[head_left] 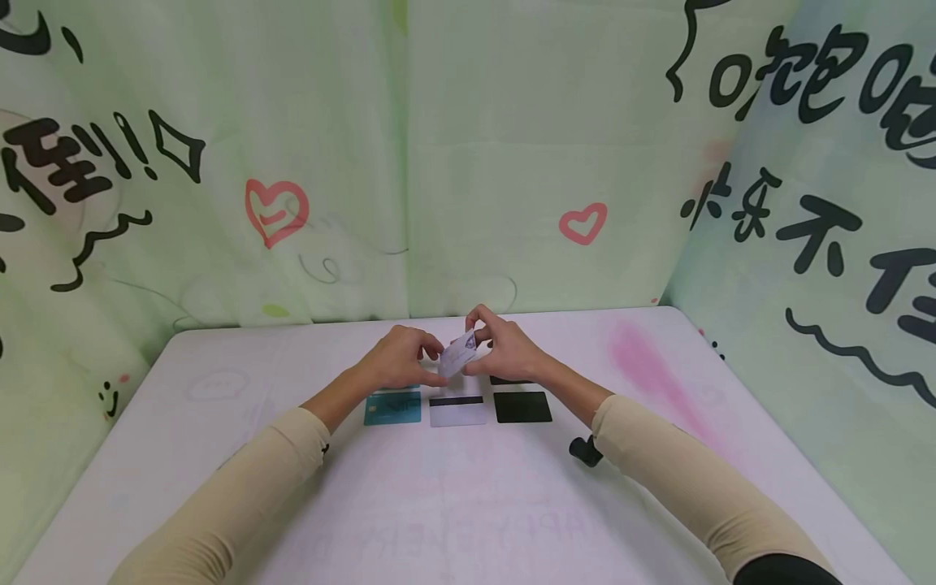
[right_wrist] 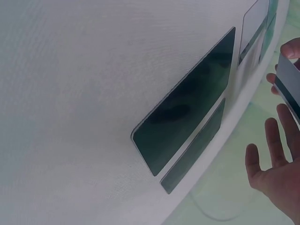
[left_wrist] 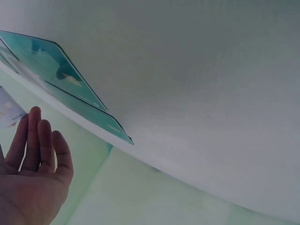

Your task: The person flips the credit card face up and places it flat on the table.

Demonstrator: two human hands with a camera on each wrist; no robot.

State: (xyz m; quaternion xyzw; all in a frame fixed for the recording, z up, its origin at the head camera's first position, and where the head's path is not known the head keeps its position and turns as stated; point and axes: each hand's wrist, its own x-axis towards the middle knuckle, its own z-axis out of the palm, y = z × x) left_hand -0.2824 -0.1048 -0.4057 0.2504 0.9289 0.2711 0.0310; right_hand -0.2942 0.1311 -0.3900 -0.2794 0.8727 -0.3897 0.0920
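Between both hands a pale lavender bank card (head_left: 457,354) is held up, tilted, above the far part of the table. My left hand (head_left: 400,357) pinches its left side with thumb and fingers. At the other side my right hand (head_left: 508,349) grips it, forefinger bent near the top corner and thumb low. The right wrist view shows a dark stripe on the held card (right_wrist: 288,84). Below lie a teal card (head_left: 392,409), a pale card with a dark stripe (head_left: 457,413) and a dark green card (head_left: 522,408), side by side.
Behind the front row, a second teal card (left_wrist: 86,112) and a second dark green card (right_wrist: 194,147) lie near the table's far edge. The white table (head_left: 453,504) meets a printed curtain (head_left: 475,162). A black wrist device (head_left: 586,452) shows at the right sleeve.
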